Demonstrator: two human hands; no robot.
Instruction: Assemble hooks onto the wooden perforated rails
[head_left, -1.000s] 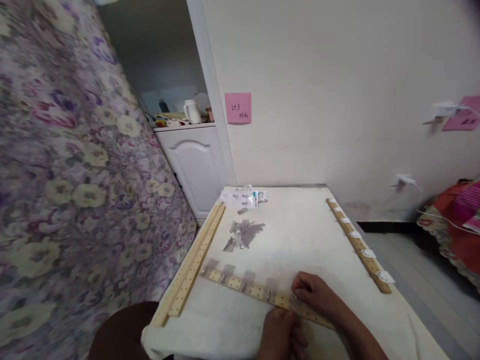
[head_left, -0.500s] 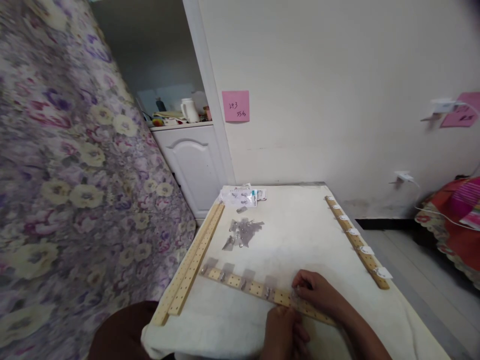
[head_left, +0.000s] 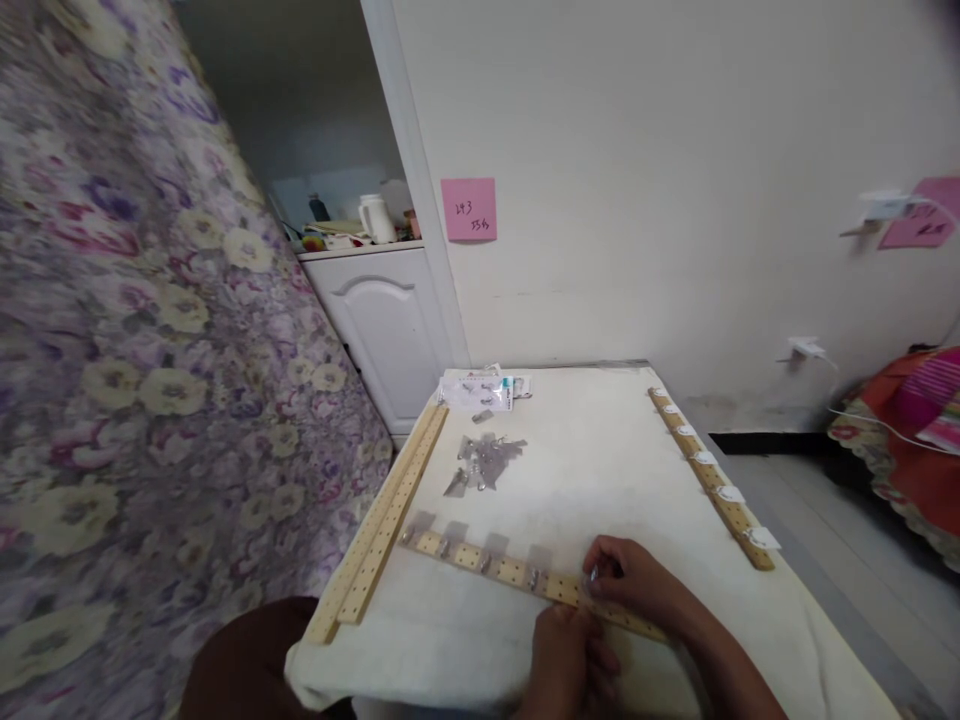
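Note:
A perforated wooden strip [head_left: 510, 571] lies slanted across the near part of the table. Along its left half sit several small clear plastic pieces with shiny metal parts [head_left: 486, 562]. My right hand [head_left: 634, 578] is bent over the strip's right half, thumb and fingers pinching a small shiny metal piece [head_left: 594, 574] at the strip. My left hand [head_left: 561, 655] is closed at the strip's near edge, just left of my right hand; its fingertips are partly hidden. Beyond the strip lies a heap of small clear plastic pieces with metal bits [head_left: 486, 462].
Two perforated wooden strips [head_left: 390, 525] lie along the table's left edge. Another strip [head_left: 709, 475] with several white tags runs down the right side. Flat printed packets [head_left: 480, 392] lie at the back left. A cream cloth [head_left: 585, 450] covers the table.
The view has shifted slightly. My right fingers have moved a little at the strip, and the shiny piece shows more plainly. My left hand has stayed nearly still.

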